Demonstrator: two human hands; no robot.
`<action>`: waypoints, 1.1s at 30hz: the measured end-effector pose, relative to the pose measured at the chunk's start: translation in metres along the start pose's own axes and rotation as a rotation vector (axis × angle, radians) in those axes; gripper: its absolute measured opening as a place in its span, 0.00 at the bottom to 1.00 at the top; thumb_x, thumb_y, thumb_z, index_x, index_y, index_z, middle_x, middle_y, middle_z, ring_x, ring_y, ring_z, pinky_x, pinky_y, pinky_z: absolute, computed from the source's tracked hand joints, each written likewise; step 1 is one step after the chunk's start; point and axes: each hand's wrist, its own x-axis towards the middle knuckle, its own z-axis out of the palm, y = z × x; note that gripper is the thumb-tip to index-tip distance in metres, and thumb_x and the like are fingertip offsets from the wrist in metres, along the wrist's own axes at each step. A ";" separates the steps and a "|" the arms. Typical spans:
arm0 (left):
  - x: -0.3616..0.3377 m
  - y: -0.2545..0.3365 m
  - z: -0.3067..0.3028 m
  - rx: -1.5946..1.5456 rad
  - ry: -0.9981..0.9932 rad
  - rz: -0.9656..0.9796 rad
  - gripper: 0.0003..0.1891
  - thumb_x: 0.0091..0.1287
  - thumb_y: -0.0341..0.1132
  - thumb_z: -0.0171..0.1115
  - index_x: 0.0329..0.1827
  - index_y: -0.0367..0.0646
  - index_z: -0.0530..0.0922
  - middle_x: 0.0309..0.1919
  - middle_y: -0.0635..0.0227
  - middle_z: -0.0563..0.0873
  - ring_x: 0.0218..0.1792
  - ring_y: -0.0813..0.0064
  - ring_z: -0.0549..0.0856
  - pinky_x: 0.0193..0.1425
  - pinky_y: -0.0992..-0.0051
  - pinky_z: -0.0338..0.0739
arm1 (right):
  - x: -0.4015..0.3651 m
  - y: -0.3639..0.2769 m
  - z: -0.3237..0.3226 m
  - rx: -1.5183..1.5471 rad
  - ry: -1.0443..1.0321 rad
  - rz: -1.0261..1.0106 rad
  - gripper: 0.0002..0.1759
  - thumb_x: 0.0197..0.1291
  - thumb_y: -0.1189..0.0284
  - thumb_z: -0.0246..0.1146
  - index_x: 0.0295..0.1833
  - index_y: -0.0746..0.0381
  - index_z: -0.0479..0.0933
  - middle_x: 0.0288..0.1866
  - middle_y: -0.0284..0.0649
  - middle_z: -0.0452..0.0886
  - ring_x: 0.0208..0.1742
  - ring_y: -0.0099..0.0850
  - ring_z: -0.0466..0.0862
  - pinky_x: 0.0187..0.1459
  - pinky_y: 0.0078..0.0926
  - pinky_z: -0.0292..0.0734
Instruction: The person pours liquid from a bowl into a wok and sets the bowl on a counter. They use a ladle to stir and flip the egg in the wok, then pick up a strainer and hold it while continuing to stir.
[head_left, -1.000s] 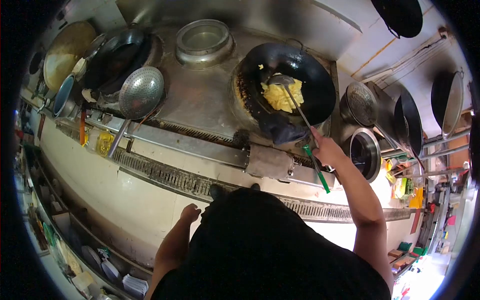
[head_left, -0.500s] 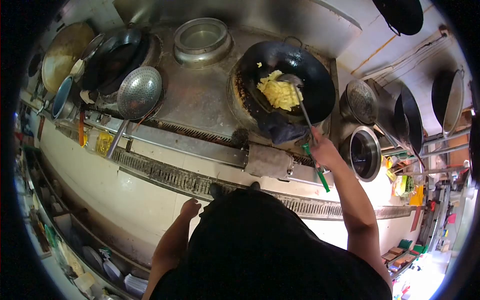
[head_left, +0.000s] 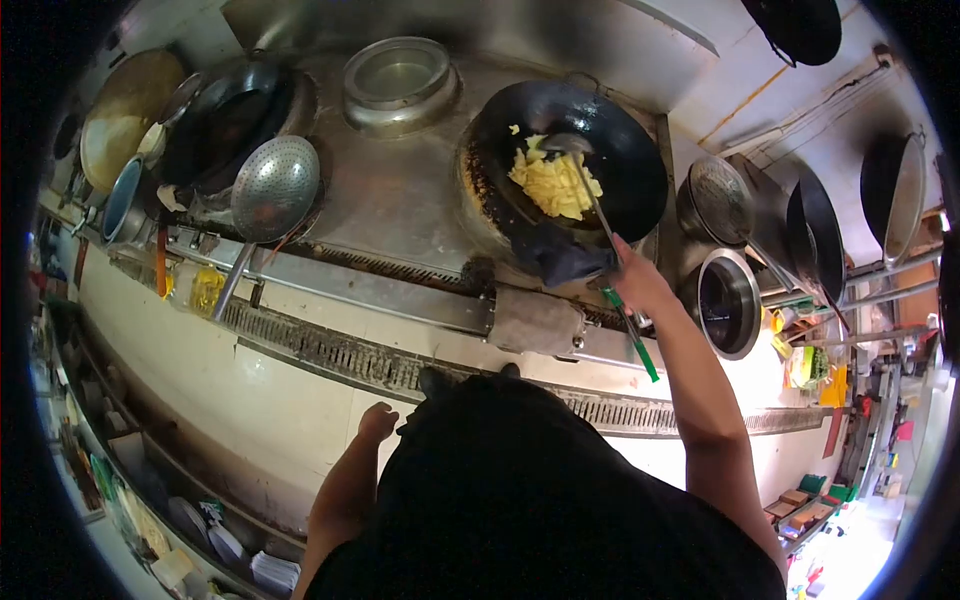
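Note:
My right hand (head_left: 642, 285) is wrapped round the shaft of a long metal ladle (head_left: 597, 203), whose green handle end sticks out below the fist. The ladle's bowl is in the black wok (head_left: 640, 150), at the far edge of a heap of yellow scrambled egg (head_left: 555, 187). A small bit of egg sits apart on the wok's left wall. Over the wok's near rim lies a dark folded cloth (head_left: 560, 255); my right hand is just right of it. My left hand (head_left: 378, 422) hangs low beside my body, fingers curled, with nothing seen in it.
A perforated strainer (head_left: 275, 188) rests left on the steel stove top (head_left: 385, 190). Behind stands a round metal pot (head_left: 400, 85); a second dark wok (head_left: 225, 125) is at far left. Right of my wok are a wire strainer (head_left: 720, 200) and a steel basin (head_left: 730, 305).
The ladle's bowl has moved up and left, to the far edge of the egg. My right hand has shifted slightly up and left with it. My left hand stays low.

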 end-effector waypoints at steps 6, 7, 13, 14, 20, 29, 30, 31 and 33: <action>0.018 -0.002 0.009 -0.158 0.009 0.007 0.21 0.56 0.45 0.57 0.47 0.41 0.78 0.46 0.53 0.82 0.51 0.56 0.79 0.56 0.64 0.73 | 0.009 0.026 0.007 0.415 0.095 -0.014 0.42 0.50 0.81 0.54 0.73 0.57 0.50 0.21 0.43 0.77 0.12 0.28 0.74 0.17 0.30 0.71; 0.015 0.005 0.003 -0.144 0.003 -0.016 0.21 0.56 0.45 0.57 0.47 0.40 0.78 0.46 0.53 0.82 0.51 0.56 0.79 0.55 0.64 0.73 | 0.003 0.031 0.008 0.454 0.086 -0.016 0.42 0.50 0.82 0.54 0.73 0.57 0.52 0.20 0.41 0.76 0.12 0.26 0.74 0.17 0.28 0.70; 0.000 0.007 0.004 -0.141 0.027 -0.031 0.20 0.56 0.44 0.58 0.48 0.41 0.78 0.46 0.53 0.82 0.51 0.56 0.80 0.56 0.65 0.73 | -0.024 0.063 0.059 0.307 0.334 -0.159 0.39 0.50 0.81 0.54 0.72 0.56 0.56 0.19 0.38 0.75 0.13 0.24 0.72 0.19 0.24 0.69; 0.003 -0.003 0.011 -0.140 0.028 -0.032 0.20 0.56 0.44 0.58 0.48 0.41 0.78 0.46 0.53 0.82 0.51 0.56 0.80 0.56 0.65 0.73 | -0.031 0.060 0.061 0.348 0.378 -0.128 0.39 0.50 0.81 0.54 0.72 0.56 0.57 0.19 0.38 0.75 0.13 0.25 0.73 0.20 0.24 0.70; 0.006 -0.009 0.005 -0.029 0.003 -0.007 0.21 0.57 0.45 0.59 0.48 0.41 0.78 0.46 0.54 0.82 0.52 0.56 0.79 0.57 0.64 0.73 | -0.050 0.062 0.068 0.348 0.399 -0.009 0.40 0.50 0.80 0.53 0.72 0.55 0.55 0.21 0.41 0.76 0.15 0.25 0.75 0.22 0.25 0.73; 0.018 0.019 -0.005 0.276 0.035 0.335 0.09 0.54 0.40 0.58 0.31 0.45 0.79 0.33 0.57 0.82 0.38 0.55 0.83 0.40 0.57 0.77 | -0.033 0.069 0.104 0.913 0.313 -0.012 0.42 0.55 0.82 0.51 0.75 0.48 0.46 0.19 0.34 0.71 0.14 0.24 0.71 0.16 0.23 0.70; 0.027 0.008 0.003 0.278 0.036 0.336 0.09 0.54 0.40 0.58 0.31 0.45 0.79 0.33 0.57 0.82 0.38 0.55 0.83 0.40 0.57 0.77 | -0.033 0.069 0.105 0.914 0.321 -0.008 0.42 0.56 0.82 0.51 0.75 0.47 0.46 0.19 0.34 0.70 0.14 0.23 0.71 0.16 0.23 0.70; 0.041 -0.009 0.015 0.166 0.020 0.405 0.09 0.53 0.40 0.59 0.31 0.46 0.79 0.32 0.56 0.82 0.38 0.56 0.83 0.41 0.58 0.77 | -0.033 0.067 0.105 0.914 0.321 -0.010 0.42 0.56 0.82 0.51 0.75 0.47 0.46 0.19 0.34 0.70 0.14 0.23 0.71 0.16 0.23 0.70; 0.048 -0.018 0.021 0.052 0.007 0.471 0.10 0.51 0.41 0.61 0.32 0.46 0.80 0.30 0.56 0.81 0.38 0.57 0.83 0.41 0.59 0.77 | -0.036 0.063 0.103 0.869 0.317 0.034 0.43 0.56 0.82 0.51 0.75 0.46 0.45 0.19 0.35 0.71 0.14 0.24 0.71 0.16 0.23 0.70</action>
